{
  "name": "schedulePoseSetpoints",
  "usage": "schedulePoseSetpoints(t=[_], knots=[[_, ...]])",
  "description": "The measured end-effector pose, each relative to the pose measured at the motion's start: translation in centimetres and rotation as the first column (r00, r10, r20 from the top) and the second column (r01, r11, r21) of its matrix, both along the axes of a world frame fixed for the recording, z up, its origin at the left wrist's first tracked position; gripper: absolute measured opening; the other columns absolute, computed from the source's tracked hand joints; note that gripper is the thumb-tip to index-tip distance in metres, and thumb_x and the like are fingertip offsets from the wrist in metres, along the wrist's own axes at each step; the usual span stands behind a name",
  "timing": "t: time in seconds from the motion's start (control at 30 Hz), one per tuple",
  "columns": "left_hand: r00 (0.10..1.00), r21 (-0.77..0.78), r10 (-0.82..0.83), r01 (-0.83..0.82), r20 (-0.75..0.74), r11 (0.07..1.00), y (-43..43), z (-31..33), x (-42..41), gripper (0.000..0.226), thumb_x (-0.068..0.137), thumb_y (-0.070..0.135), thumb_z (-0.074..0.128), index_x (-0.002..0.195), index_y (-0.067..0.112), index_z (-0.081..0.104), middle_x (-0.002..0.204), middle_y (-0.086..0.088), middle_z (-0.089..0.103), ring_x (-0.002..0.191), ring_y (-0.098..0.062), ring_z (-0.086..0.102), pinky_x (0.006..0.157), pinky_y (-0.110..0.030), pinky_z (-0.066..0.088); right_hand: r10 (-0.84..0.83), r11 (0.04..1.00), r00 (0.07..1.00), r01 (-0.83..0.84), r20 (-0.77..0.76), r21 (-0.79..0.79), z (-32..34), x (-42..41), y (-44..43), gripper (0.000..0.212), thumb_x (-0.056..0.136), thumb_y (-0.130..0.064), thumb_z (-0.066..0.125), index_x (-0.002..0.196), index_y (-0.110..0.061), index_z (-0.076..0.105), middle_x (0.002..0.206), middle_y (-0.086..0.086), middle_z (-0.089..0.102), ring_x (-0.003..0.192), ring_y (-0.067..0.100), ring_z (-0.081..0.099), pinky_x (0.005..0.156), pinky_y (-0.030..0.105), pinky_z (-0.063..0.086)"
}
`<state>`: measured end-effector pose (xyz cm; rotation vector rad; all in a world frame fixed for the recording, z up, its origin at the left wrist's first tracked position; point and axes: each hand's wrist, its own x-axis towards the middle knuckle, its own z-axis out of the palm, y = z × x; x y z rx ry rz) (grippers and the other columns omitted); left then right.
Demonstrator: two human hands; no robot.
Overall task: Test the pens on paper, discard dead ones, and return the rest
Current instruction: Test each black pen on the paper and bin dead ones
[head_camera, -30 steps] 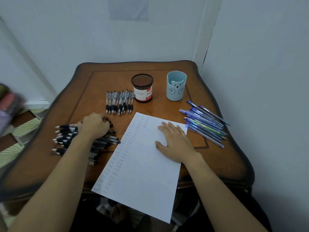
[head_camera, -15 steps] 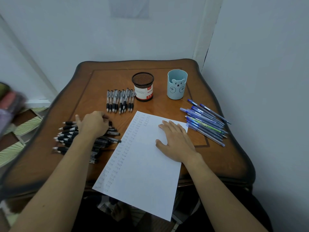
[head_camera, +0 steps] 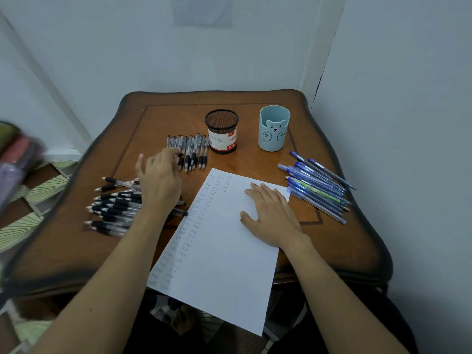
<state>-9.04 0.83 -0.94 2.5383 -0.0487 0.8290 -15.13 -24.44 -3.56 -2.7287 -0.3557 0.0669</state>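
In the head view, the left hand [head_camera: 159, 182] has left the heap of black-grip pens [head_camera: 115, 208] at middle left of the frame, where it lay curled a second ago. It now reaches up to the row of pens [head_camera: 191, 152] beside the mesh cup [head_camera: 221, 131], thumb spread and fingers [head_camera: 171, 152] bent over the row's left end. Whether they pinch a pen cannot be told. The right hand [head_camera: 270, 215] has stayed flat, fingers spread, pinning the paper [head_camera: 224, 277] at lower centre. The blue pens [head_camera: 316, 187] at right and the bear cup [head_camera: 273, 129] are unmoved. My judgement is that sorting goes on: either a tested pen joins the row or the next one is being fetched.
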Motion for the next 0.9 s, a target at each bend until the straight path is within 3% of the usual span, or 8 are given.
schedulePoseSetpoints(t=[0.07,0.17,0.33,0.47,0.6,0.7,0.8,0.9], knots=[[0.985,-0.014,-0.141,0.143,0.095,0.99,-0.7,0.0,-0.2,0.025,0.102,0.015,0.044,0.12,0.007,0.059,0.098,-0.013,0.067,0.087,-0.028,0.061,0.084,-0.041,0.046,0.003,1.0,1.0,-0.003,0.002,0.006,0.1,0.0,0.0,0.063,0.1,-0.053,0.04,0.155,-0.026,0.027,0.166,-0.005,0.018,0.154,0.014,0.008,0.122,0.035,-0.002],[0.97,-0.002,-0.217,0.219,0.105,0.976,-1.9,0.4,-0.4,0.03,0.105,0.028,0.038,0.116,0.009,0.059,0.093,-0.011,0.062,0.071,-0.02,0.055,0.055,-0.029,0.042,0.003,1.0,1.0,-0.003,0.002,0.004,0.2,-0.2,0.0,0.062,0.1,-0.052,0.04,0.155,-0.025,0.027,0.166,-0.005,0.017,0.154,0.014,0.007,0.123,0.037,-0.001],[0.971,0.029,-0.238,0.239,-0.019,0.971,-3.5,1.1,-0.3,0.044,0.096,0.051,0.044,0.087,0.016,0.069,0.075,0.007,0.063,0.065,-0.012,0.056,0.052,-0.031,0.048,0.003,1.0,1.0,-0.003,0.009,0.009,0.2,-0.2,0.0,0.062,0.1,-0.051,0.041,0.155,-0.025,0.028,0.165,-0.005,0.018,0.153,0.014,0.007,0.123,0.036,-0.002],[0.95,-0.038,-0.313,0.313,0.009,0.949,-4.9,1.8,-0.8,0.025,0.082,0.035,0.054,0.094,0.019,0.07,0.086,0.011,0.064,0.075,-0.006,0.055,0.061,-0.027,0.05,0.003,1.0,1.0,-0.003,0.014,0.011,0.1,-0.2,0.0,0.062,0.1,-0.051,0.041,0.155,-0.026,0.028,0.165,-0.005,0.019,0.153,0.013,0.008,0.122,0.035,-0.003],[0.917,-0.132,-0.388,0.397,0.094,0.908,-5.7,1.6,-0.3,0.024,0.093,0.036,0.062,0.097,0.015,0.072,0.101,0.007,0.061,0.089,-0.002,0.054,0.074,-0.011,0.047,0.0,0.999,1.0,-0.001,0.024,0.037,-0.1,-0.2,0.0,0.06,0.099,-0.051,0.043,0.153,-0.026,0.031,0.165,-0.005,0.021,0.153,0.014,0.01,0.12,0.033,-0.005],[0.91,-0.158,-0.38,0.405,0.167,0.9,-5.8,1.2,0.6,0.019,0.089,0.003,0.066,0.098,0.015,0.078,0.111,-0.004,0.066,0.095,-0.012,0.061,0.072,-0.023,0.054,0.0,0.999,1.0,-0.001,0.022,0.034,-0.1,-0.2,0.0,0.061,0.099,-0.052,0.042,0.153,-0.026,0.03,0.165,-0.005,0.021,0.153,0.014,0.01,0.121,0.034,-0.004],[0.944,-0.492,-0.299,0.328,0.138,0.806,-6.4,1.3,0.8,0.036,0.093,-0.006,0.053,0.099,0.02,0.077,0.106,-0.004,0.07,0.073,-0.017,0.066,0.059,-0.041,0.055,-0.003,1.0,1.0,0.003,0.012,0.027,0.0,-0.1,0.0,0.062,0.099,-0.053,0.042,0.154,-0.026,0.029,0.165,-0.006,0.019,0.153,0.014,0.009,0.121,0.035,-0.004],[0.958,-0.797,-0.268,0.239,0.101,0.554,-7.1,1.4,0.7,0.029,0.103,0.021,0.044,0.106,0.02,0.072,0.089,-0.006,0.071,0.07,-0.02,0.066,0.066,-0.046,0.055,0.001,1.0,1.0,-0.001,0.014,0.018,0.0,-0.1,0.0,0.063,0.1,-0.052,0.041,0.155,-0.026,0.028,0.166,-0.005,0.017,0.153,0.013,0.007,0.122,0.035,-0.004]])
